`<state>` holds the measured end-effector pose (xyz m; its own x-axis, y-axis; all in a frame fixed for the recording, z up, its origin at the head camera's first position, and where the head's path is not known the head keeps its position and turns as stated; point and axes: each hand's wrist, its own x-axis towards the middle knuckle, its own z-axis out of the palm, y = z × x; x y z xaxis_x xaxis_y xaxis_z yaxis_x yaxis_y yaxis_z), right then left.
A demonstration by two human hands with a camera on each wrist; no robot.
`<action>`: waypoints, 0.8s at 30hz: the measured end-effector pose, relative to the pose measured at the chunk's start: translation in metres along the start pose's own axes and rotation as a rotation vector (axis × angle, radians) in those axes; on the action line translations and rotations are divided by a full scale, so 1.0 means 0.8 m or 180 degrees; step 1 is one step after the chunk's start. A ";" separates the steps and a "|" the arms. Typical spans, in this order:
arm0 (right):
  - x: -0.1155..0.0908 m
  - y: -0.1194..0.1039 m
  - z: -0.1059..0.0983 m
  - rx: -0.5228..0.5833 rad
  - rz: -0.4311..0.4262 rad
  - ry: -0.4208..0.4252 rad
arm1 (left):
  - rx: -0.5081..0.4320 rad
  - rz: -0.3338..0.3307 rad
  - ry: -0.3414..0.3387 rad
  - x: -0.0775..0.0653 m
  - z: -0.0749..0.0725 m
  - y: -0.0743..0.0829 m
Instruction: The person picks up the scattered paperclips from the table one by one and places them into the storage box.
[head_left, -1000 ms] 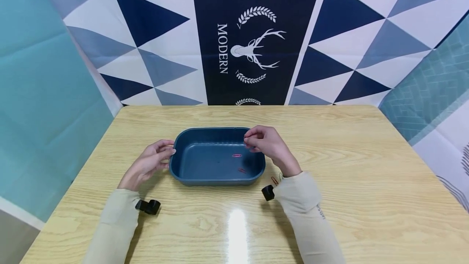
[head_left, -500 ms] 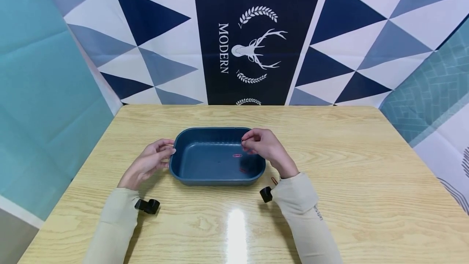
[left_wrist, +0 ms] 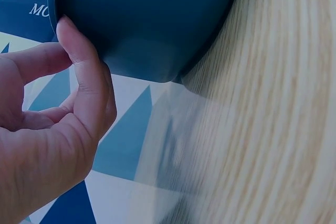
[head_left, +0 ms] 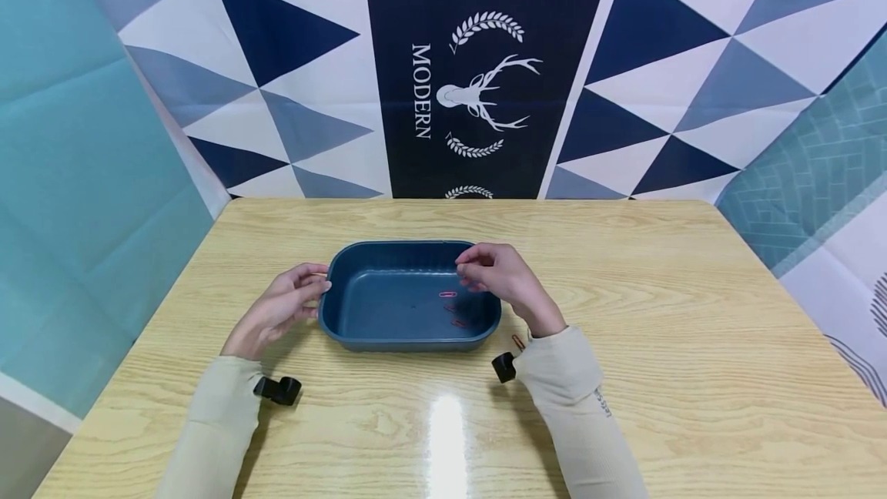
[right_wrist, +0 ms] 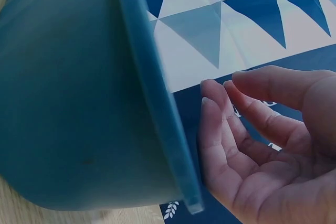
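Note:
A dark blue plastic basin (head_left: 388,299) stands on the wooden table. My left hand (head_left: 280,305) grips its left rim between thumb and fingers; the left wrist view shows the thumb (left_wrist: 86,77) at the basin's edge. Over the right end of the basin is my right hand (head_left: 495,276). In the right wrist view its fingers (right_wrist: 212,129) are loosely bent, with a gap to the thumb and nothing between them. Inside the basin lie a pink paper clip (head_left: 448,294) and two red paper clips (head_left: 459,323).
Beside the right wrist, an orange-red paper clip (head_left: 518,342) lies on the table (head_left: 658,291), partly covered by the sleeve. Each wrist carries a black camera mount (head_left: 503,366). A patterned cloth (head_left: 312,60) hangs behind the table.
The right hand has shifted slightly left over the basin and let go of a red paper clip, which now lies inside between the other two. The left hand has stayed at the rim.

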<state>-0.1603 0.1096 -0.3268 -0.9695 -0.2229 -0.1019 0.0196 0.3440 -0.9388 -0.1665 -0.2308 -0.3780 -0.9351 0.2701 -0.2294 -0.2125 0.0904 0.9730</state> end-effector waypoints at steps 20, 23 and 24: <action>0.001 0.001 -0.001 -0.0017 0.0061 0.0028 | 0.0016 -0.0015 0.0025 0.000 0.001 0.001; 0.002 0.001 0.000 -0.0040 0.0044 0.0053 | 0.0013 -0.0023 0.0025 -0.001 0.001 0.000; 0.002 0.001 0.001 -0.0046 0.0039 0.0062 | 0.0011 -0.0023 0.0023 -0.001 0.001 0.000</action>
<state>-0.1614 0.1092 -0.3282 -0.9737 -0.2010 -0.1069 0.0281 0.3596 -0.9327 -0.1657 -0.2305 -0.3775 -0.9355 0.2626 -0.2362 -0.2183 0.0958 0.9712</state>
